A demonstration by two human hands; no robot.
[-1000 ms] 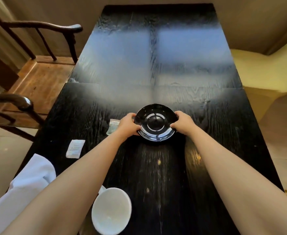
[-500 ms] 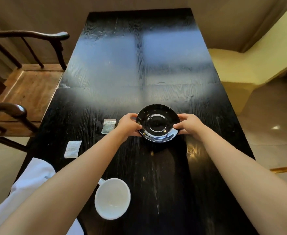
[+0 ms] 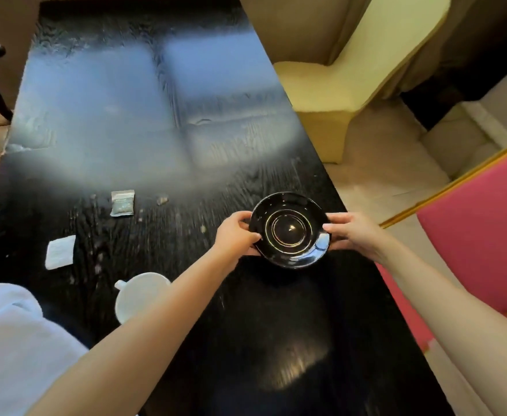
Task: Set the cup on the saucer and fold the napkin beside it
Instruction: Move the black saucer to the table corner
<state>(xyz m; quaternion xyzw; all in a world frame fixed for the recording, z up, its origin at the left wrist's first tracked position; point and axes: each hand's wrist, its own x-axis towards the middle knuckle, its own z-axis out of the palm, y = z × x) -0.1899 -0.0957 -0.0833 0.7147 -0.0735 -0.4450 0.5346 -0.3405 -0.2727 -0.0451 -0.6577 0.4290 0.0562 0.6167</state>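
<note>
The left hand point(image 3: 235, 235) and right hand point(image 3: 357, 235) grip the black saucer point(image 3: 289, 231) by opposite rims, fingers point(image 3: 336, 228) curled round it, near the bench's point(image 3: 246, 340) right edge, while the white cup point(image 3: 139, 295) stands leftward, closest to the left hand.

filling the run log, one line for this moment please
left hand: grips saucer rim; right hand: grips saucer rim; cup: on table; napkin: untouched

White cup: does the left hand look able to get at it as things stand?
Probably yes, once it lets go: the left hand grips the black saucer by its rim, with the right hand opposite. The white cup stands just beside that forearm, and nothing lies between.
</note>
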